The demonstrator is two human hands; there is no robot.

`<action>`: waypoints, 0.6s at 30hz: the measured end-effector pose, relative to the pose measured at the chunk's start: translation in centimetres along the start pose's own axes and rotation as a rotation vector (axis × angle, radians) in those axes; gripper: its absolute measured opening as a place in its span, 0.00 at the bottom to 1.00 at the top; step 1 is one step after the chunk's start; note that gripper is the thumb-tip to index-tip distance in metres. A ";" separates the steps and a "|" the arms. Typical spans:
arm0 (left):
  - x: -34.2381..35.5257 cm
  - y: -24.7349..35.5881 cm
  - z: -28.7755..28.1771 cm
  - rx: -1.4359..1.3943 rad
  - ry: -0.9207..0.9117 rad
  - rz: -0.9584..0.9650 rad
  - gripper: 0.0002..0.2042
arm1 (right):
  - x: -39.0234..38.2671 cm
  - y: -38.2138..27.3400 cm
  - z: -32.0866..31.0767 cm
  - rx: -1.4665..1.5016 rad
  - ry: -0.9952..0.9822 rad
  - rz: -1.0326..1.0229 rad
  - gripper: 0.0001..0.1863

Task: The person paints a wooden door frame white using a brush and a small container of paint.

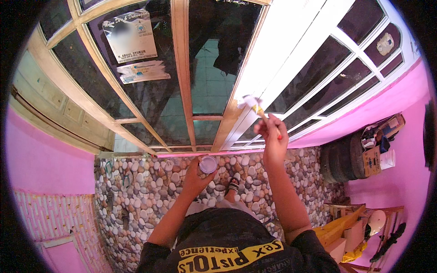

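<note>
My right hand (271,134) grips the handle of a paintbrush (257,109), raised ahead of me. The white-coated bristles meet the window frame (237,105) where bare wood borders white paint. Above the brush, a broad upright (282,54) is bright white. Low in front of my body, my left hand (199,175) is wrapped round a small round cup (208,164) with pale contents. Wood strips (182,68) left of the brush show unpainted tan; the panes at right (314,75) have white strips.
Stickers (132,38) cling to the left glass. Stacked tires (343,159) with boxes on top stand by the pink wall at right. A wooden rack (355,227) with cartons is at the lower right. Slippers (127,179) lie on the pebble-patterned floor (154,186); a wooden door (63,109) is at far left.
</note>
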State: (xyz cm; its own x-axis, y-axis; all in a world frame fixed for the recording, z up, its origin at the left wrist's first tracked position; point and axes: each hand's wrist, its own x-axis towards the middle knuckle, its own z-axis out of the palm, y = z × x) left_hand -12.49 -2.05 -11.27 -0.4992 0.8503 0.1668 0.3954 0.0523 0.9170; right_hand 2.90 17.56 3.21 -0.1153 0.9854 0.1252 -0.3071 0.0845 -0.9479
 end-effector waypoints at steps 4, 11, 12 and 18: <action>-0.4 0.9 -0.7 0.006 0.039 0.023 0.33 | -1.7 2.8 -3.6 -0.493 -0.306 0.012 0.14; 0.0 2.3 -1.7 0.012 0.034 0.045 0.32 | 2.1 3.6 -2.9 -0.942 -0.496 -0.510 0.15; 0.1 2.3 -1.7 -0.052 0.025 0.026 0.31 | 2.7 2.8 -2.4 -0.942 -0.493 -0.512 0.15; -0.9 1.2 -2.1 -0.116 -0.012 -0.048 0.31 | 1.7 -3.6 -0.3 -0.918 -0.392 -0.626 0.17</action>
State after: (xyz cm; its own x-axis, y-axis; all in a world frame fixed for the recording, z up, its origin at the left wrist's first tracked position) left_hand -13.21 -3.81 -9.54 -0.5064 0.8542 0.1176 0.2786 0.0330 0.9598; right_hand 4.07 18.97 6.79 -0.5178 0.6354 0.5728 0.3637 0.7695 -0.5249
